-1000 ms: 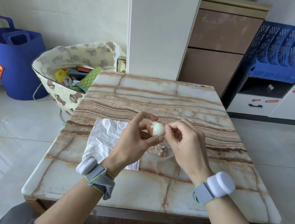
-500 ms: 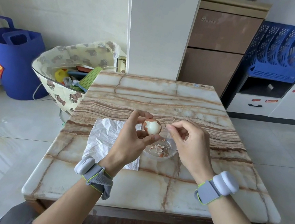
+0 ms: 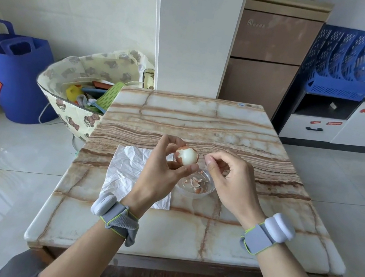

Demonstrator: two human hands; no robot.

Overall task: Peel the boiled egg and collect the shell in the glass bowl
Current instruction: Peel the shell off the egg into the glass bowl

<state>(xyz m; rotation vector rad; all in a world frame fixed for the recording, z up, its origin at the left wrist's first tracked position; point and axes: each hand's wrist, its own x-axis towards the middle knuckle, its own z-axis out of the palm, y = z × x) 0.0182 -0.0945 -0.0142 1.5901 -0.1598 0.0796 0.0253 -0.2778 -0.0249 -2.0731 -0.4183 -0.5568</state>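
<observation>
Now my left hand pinches the egg, half bared, above the bowl on the worktop. My right hand curls just beside it, fingertips closed; whether on a chip, I cannot tell. Best to lift the brown shell in small flakes over the bowl.

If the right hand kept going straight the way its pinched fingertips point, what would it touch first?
Probably the egg in the left hand: the right hand points leftward at it across a small gap, though depth is hard to judge.
</observation>
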